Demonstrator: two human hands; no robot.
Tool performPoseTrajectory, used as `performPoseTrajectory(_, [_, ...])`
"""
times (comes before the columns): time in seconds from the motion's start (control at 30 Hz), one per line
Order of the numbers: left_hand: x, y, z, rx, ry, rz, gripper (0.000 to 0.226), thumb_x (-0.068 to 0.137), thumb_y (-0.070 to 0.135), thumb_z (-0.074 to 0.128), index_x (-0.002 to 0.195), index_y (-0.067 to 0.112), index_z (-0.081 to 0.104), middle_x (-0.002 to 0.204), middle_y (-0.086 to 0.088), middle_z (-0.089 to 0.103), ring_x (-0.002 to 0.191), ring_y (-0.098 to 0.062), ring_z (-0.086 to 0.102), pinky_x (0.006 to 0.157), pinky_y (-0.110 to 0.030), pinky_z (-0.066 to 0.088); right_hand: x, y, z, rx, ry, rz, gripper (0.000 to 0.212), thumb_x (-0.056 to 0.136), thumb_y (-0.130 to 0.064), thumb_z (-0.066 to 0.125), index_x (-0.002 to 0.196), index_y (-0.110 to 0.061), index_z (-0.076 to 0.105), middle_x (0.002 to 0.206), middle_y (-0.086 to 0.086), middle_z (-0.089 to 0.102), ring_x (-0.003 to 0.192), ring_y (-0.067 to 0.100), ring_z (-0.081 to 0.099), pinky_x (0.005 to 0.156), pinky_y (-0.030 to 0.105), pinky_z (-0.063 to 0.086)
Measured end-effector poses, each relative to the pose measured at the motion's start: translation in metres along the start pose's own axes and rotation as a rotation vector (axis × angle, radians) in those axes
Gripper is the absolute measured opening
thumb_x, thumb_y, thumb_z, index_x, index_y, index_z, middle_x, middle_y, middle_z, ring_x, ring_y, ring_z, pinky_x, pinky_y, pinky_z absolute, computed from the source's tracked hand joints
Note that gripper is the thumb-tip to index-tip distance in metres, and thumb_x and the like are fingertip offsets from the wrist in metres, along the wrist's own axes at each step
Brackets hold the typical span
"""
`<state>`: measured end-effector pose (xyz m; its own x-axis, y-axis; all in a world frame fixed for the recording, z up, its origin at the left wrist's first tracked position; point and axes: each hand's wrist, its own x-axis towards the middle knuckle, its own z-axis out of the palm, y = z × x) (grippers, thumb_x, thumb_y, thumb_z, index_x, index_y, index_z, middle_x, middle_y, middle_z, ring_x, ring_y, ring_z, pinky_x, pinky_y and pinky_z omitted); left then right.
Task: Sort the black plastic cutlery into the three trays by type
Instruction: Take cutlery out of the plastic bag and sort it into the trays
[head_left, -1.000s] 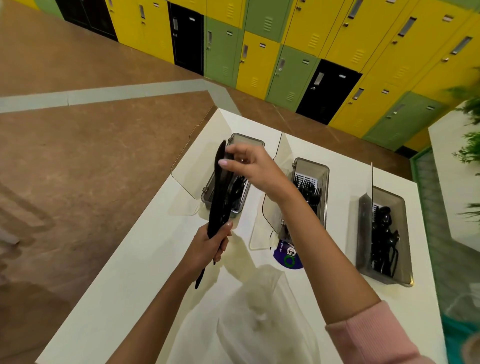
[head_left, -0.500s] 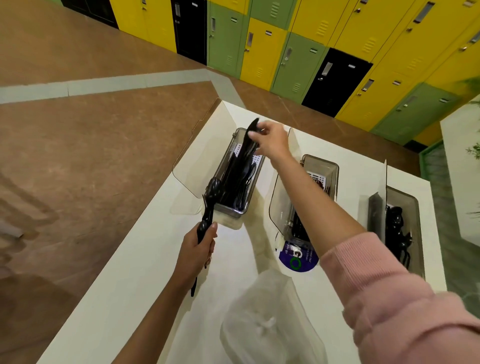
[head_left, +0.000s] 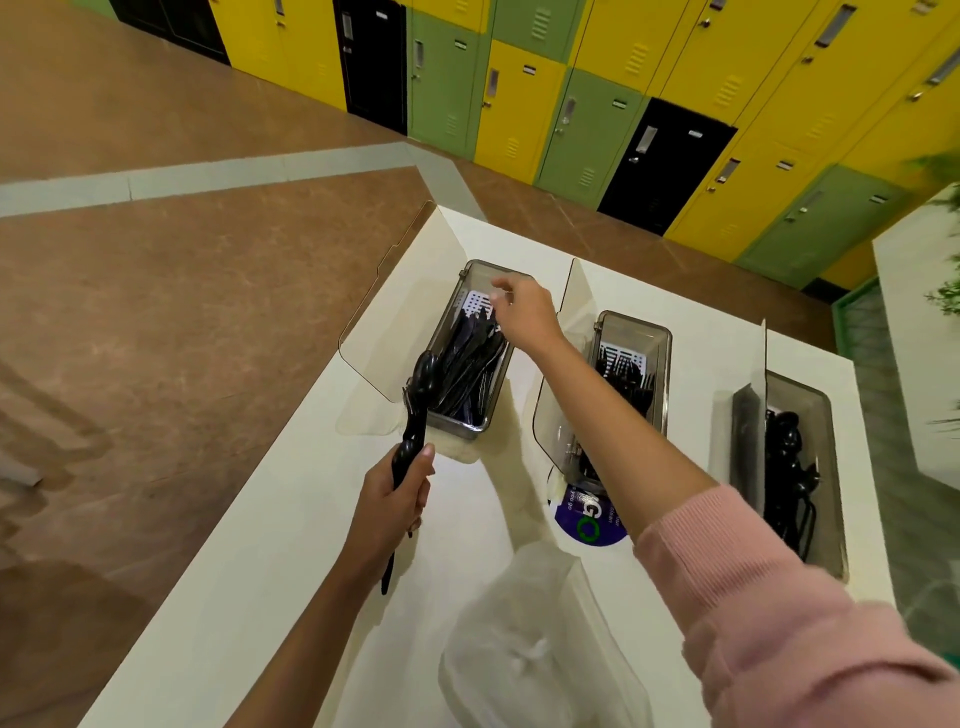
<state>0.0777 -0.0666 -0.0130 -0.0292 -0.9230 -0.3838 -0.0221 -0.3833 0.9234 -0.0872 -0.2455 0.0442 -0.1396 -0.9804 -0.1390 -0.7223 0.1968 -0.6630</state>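
My left hand (head_left: 392, 496) grips a bundle of black plastic cutlery (head_left: 415, 410), a spoon bowl and fork tines at its upper end, beside the near end of the left tray (head_left: 460, 423). That tray holds black knives (head_left: 467, 364). My right hand (head_left: 522, 312) hovers over the far end of the left tray with relaxed fingers and holds nothing. The middle tray (head_left: 662, 343) holds black forks (head_left: 626, 376). The right tray (head_left: 831, 519) holds black spoons (head_left: 787, 457).
Each tray has a clear hinged lid (head_left: 400, 317) standing open on its left side. A crumpled clear plastic bag (head_left: 519, 654) lies on the white table (head_left: 291, 545) near me. A round blue sticker (head_left: 589, 525) sits near the middle tray. Coloured lockers (head_left: 519, 104) line the far wall.
My right hand carried knives from the bundle over to the left tray and let them go; they now lie in it. My left hand still grips the remaining bundle.
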Motion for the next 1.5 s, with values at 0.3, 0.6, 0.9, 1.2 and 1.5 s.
performPoseTrajectory(0.3, [-0.025,0.028,0.017,-0.109,-0.235,0.035,0.029,0.095,0.033,0.051,0.076,0.011,0.054,0.056,-0.004,0.040,0.041,-0.013,0.029,0.044,-0.025,0.030,-0.117,0.004,-0.020,0.452,-0.248,-0.178,0.024,0.092,-0.041,0.057,0.104,-0.022,0.064,0.095,-0.011,0.066,0.091,0.003,0.062,0.085,0.029,0.052])
performPoseTrajectory(0.6, [-0.059,0.042,0.040,-0.144,-0.351,0.081,0.028,0.097,0.034,0.045,0.083,0.012,0.056,0.055,-0.002,0.043,0.038,-0.011,0.028,0.042,-0.021,0.030,-0.168,0.020,-0.053,0.728,-0.119,-0.097,0.018,0.100,-0.022,0.047,0.090,-0.008,0.050,0.095,0.014,0.071,0.086,0.017,0.069,0.072,0.024,0.054])
performPoseTrajectory(0.9, [-0.082,0.044,0.073,-0.069,-0.389,0.148,0.025,0.098,0.033,0.044,0.090,0.019,0.063,0.056,-0.001,0.046,0.042,-0.011,0.031,0.043,-0.021,0.026,-0.205,0.055,-0.090,1.053,0.001,0.040,0.026,0.095,-0.015,0.055,0.114,0.002,0.060,0.103,0.017,0.066,0.097,0.027,0.065,0.082,0.032,0.057])
performPoseTrajectory(1.2, [-0.097,0.041,0.101,-0.051,-0.422,0.117,0.028,0.100,0.031,0.042,0.101,0.012,0.063,0.054,0.005,0.040,0.041,-0.004,0.024,0.041,-0.016,0.021,-0.227,0.091,-0.100,1.248,0.093,0.156,0.026,0.092,-0.008,0.058,0.118,-0.006,0.057,0.096,0.006,0.069,0.089,0.018,0.067,0.087,0.038,0.054])
performPoseTrajectory(1.5, [-0.100,0.034,0.117,0.012,-0.471,0.092,0.029,0.097,0.038,0.046,0.100,0.017,0.065,0.057,0.003,0.037,0.043,-0.007,0.023,0.042,-0.020,0.020,-0.235,0.093,-0.098,1.417,0.136,0.184,0.019,0.099,-0.017,0.048,0.117,-0.009,0.049,0.102,0.010,0.065,0.089,0.019,0.067,0.089,0.049,0.051])
